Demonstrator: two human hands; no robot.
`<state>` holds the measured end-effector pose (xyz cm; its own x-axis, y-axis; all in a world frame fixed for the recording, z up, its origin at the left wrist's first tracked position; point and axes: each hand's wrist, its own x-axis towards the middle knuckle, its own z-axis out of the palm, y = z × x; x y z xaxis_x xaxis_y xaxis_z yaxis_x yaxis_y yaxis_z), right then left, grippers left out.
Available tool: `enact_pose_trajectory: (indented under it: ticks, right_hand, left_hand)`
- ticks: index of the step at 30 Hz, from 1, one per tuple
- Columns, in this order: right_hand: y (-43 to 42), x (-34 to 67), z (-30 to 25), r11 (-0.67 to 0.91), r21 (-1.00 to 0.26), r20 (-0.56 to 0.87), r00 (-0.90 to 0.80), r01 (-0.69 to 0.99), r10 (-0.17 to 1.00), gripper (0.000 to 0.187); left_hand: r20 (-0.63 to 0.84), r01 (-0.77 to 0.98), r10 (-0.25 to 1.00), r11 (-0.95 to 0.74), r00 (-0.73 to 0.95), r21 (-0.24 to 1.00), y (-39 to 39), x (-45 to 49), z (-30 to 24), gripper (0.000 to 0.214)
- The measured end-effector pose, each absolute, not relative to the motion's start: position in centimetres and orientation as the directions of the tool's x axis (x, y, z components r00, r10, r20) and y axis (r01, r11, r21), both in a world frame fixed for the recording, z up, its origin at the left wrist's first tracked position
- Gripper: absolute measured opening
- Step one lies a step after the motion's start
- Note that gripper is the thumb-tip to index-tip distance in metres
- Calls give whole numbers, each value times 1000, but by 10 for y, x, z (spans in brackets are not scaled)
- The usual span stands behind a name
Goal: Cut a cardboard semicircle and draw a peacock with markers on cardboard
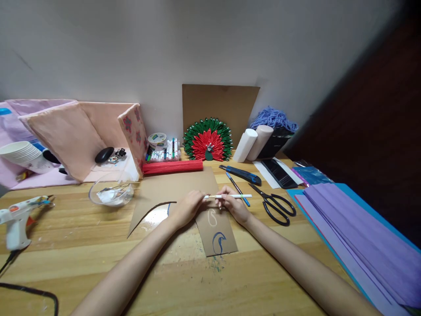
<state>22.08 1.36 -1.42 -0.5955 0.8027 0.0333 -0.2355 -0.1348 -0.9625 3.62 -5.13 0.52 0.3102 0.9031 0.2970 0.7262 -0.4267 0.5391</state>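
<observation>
Both hands meet over the middle of the table, at a slim white marker [241,196] lying nearly level. My right hand [236,206] is closed, pinching the marker's barrel between thumb and fingers. At its left end my left hand [190,207] is closed, fingertips on a short white piece; whether this is a separate cap I cannot tell. Beneath the hands lies a small cardboard strip [222,243] bearing a white curved outline and a blue crescent-like outline. A larger cut cardboard sheet [154,186] extends behind, its left part curving to a point.
Right of my hands lie a blue pen [237,184], a utility knife [241,174] and black scissors [278,206]. A clear bowl [112,193] and glue gun [19,219] stand left. Behind are red crepe paper [173,166] and a red-green peacock [208,142]. Purple sheets [358,237] lie right.
</observation>
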Motion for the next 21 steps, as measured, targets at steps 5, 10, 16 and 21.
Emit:
enact_pose_trajectory:
  ticks: [5, 10, 16, 21]
  right_hand:
    - [14, 221, -15, -59, -986, 35, -538, -157, 842, 23]
    - [8, 222, -15, 36, -998, 55, -475, -49, 878, 33]
    - [-10, 219, -9, 167, -971, 21, -638, 170, 769, 29]
    - [-12, 217, -11, 256, -930, 33, -635, 264, 772, 31]
  left_hand:
    - [275, 749, 903, -428, 330, 506, -51, 39, 5, 27]
    - [304, 800, 938, -310, 169, 513, -49, 37, 0, 30]
    - [267, 831, 956, -245, 121, 500, -48, 36, -3, 32]
    - [264, 837, 953, -261, 146, 481, -47, 37, -5, 32]
